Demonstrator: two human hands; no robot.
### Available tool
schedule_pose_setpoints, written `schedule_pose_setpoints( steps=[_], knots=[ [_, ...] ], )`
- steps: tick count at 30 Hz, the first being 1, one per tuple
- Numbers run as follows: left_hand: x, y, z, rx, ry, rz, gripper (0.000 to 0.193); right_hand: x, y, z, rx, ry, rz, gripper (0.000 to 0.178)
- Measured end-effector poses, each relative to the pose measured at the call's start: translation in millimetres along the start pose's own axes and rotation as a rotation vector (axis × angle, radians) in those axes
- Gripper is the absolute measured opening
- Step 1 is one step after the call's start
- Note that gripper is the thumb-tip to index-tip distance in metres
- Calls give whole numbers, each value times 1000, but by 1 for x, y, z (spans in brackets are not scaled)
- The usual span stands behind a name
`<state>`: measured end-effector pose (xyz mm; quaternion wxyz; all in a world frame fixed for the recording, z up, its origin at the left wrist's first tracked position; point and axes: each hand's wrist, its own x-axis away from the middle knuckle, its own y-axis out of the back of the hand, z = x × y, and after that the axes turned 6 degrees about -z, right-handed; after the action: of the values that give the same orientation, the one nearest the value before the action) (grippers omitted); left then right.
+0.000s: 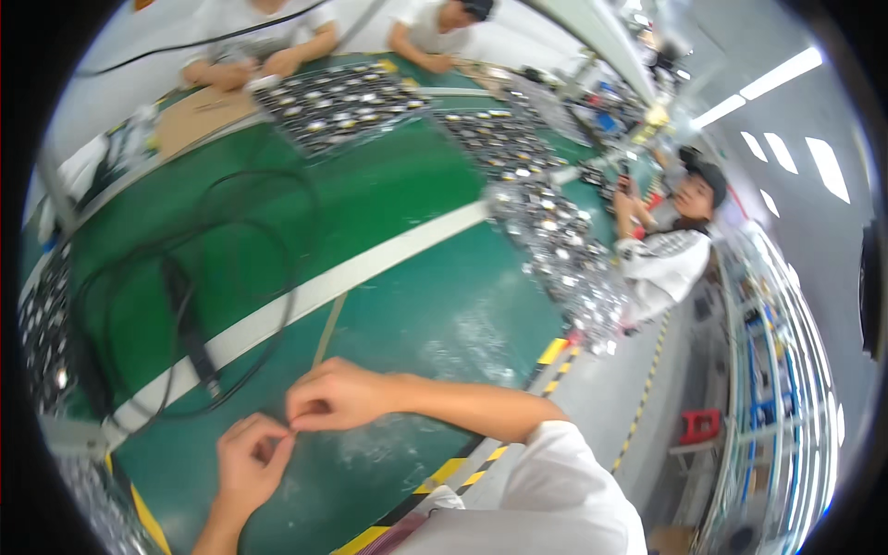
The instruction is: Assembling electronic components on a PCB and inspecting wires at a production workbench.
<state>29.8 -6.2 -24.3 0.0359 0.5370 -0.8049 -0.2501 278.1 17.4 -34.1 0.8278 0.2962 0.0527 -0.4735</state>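
My left hand point(252, 462) and my right hand point(340, 396) meet fingertip to fingertip above the green work table point(444, 314). Each is closed in a pinch of thumb and forefinger. Whatever sits between the fingertips, if anything, is too small or hidden to make out. Just beyond my hands hangs a looped black cable with a dark, slim handheld tool point(188, 319), its metal tip pointing down toward the table near my right hand.
Many small shiny parts in clear trays point(555, 231) line the table's right side, with more point(338, 102) at the back. A white rail point(388, 250) crosses the table. Brown cardboard point(203, 118) lies far left. Co-workers sit across; another person point(671, 250) stands right. Shelving and a red stool point(700, 426) stand right.
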Motion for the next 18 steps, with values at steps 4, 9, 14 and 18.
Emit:
schedule_pose_setpoints(
  steps=[4,9,14,18],
  knots=[
    [2,3,0,-53,74,-3,12,-1,-4,-3,-55,-7,-29,13],
    [2,-4,-8,-12,31,-33,13,0,-4,-3,-86,-46,5,12],
    [1,-5,-10,-41,20,2,13,3,-3,-2,-82,-25,-7,12],
    [0,-5,-10,-73,-46,26,12,2,-3,-1,-80,4,-18,11]
  ],
)
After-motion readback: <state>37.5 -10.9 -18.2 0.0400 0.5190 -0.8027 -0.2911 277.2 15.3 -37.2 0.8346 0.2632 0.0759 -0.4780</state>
